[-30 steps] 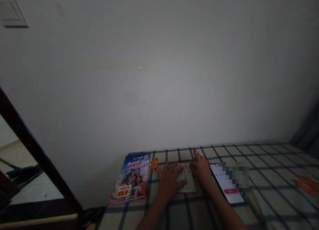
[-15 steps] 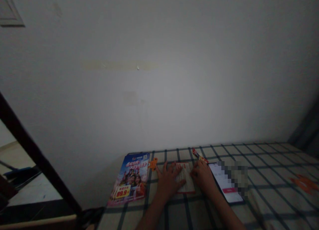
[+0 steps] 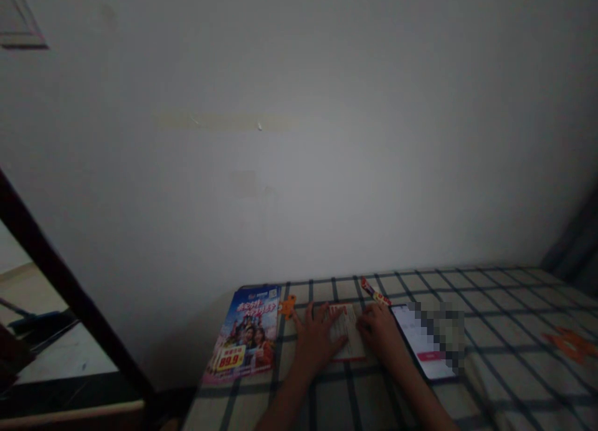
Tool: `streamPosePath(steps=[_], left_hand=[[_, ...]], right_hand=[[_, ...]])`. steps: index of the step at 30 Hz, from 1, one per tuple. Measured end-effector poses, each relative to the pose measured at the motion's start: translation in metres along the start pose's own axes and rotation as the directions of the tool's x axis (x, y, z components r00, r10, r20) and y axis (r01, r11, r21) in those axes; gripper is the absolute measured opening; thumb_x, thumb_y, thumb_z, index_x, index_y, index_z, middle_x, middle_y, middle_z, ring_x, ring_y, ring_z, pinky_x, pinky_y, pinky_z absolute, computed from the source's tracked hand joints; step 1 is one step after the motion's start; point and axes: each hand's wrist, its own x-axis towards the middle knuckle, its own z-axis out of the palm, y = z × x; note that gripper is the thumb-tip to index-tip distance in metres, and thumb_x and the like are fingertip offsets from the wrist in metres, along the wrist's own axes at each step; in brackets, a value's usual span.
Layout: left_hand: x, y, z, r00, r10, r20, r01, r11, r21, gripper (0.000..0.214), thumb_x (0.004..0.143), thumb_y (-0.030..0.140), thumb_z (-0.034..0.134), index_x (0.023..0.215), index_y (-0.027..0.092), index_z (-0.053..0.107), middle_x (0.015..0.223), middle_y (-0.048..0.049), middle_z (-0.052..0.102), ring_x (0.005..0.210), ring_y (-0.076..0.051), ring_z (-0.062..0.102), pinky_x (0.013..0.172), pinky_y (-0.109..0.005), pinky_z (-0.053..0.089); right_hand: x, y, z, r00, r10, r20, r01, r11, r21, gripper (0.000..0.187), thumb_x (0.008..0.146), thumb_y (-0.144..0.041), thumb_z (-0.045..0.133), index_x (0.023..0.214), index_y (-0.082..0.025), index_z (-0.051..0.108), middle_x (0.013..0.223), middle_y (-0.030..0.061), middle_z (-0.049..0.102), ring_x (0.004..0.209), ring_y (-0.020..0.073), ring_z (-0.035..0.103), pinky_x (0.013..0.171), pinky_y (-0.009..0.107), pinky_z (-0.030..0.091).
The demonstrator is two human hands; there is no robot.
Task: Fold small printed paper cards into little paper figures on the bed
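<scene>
A small white leaflet (image 3: 354,336) with red lettering at its top and a red lower edge lies on the checked cloth. My left hand (image 3: 316,336) rests across its left side, fingers spread, the thumb lying on the print. Curled at the leaflet's right edge is my right hand (image 3: 377,330), its fingers pressed together; whether they pinch the paper is hidden. Just beyond the right hand lies a narrow red and yellow packet (image 3: 375,293). To the right of that hand a phone (image 3: 423,344) lies face up with its screen lit.
A stack of colourful flyers (image 3: 247,334) lies left of my hands, beside an orange bear print (image 3: 287,307) on the cloth (image 3: 509,331). Behind stands a bare wall (image 3: 374,138). A dark slanting post (image 3: 70,281) rises at the left. Pixelation covers part of the phone.
My right hand's knuckles and fingers have shifted very slightly at the leaflet's edge. The left hand, leaflet, flyers and phone stay where they were.
</scene>
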Motion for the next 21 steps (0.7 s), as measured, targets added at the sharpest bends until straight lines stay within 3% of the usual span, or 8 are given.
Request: streamPosePath(steps=[9,21], left_hand=[[-0.001,-0.001,-0.006,0.999,0.008,0.046,-0.007,1.0,-0.019,0.057,0.085,0.077,0.044,0.139,0.058,0.042,0.157,0.0048,0.039,0.146,-0.041,0.021,0.108,-0.08,-0.004],[-0.001,-0.001,-0.005,1.0,0.005,0.03,-0.003,0.998,-0.056,0.061,0.083,0.081,0.042,0.139,0.057,0.044,0.156,0.003,0.041,0.146,-0.04,0.02,0.107,-0.079,-0.011]], right_hand=[[0.018,0.005,0.005,0.999,-0.028,0.016,0.029,0.999,-0.041,0.017,0.086,-0.023,0.06,0.087,-0.025,0.077,0.111,0.0076,0.066,0.115,0.0247,0.053,0.102,0.036,0.035],[-0.006,0.002,-0.006,0.997,-0.041,0.065,0.039,0.999,0.027,0.017,0.085,-0.021,0.061,0.082,-0.025,0.077,0.102,0.0068,0.065,0.105,0.0235,0.055,0.092,0.034,0.041]])
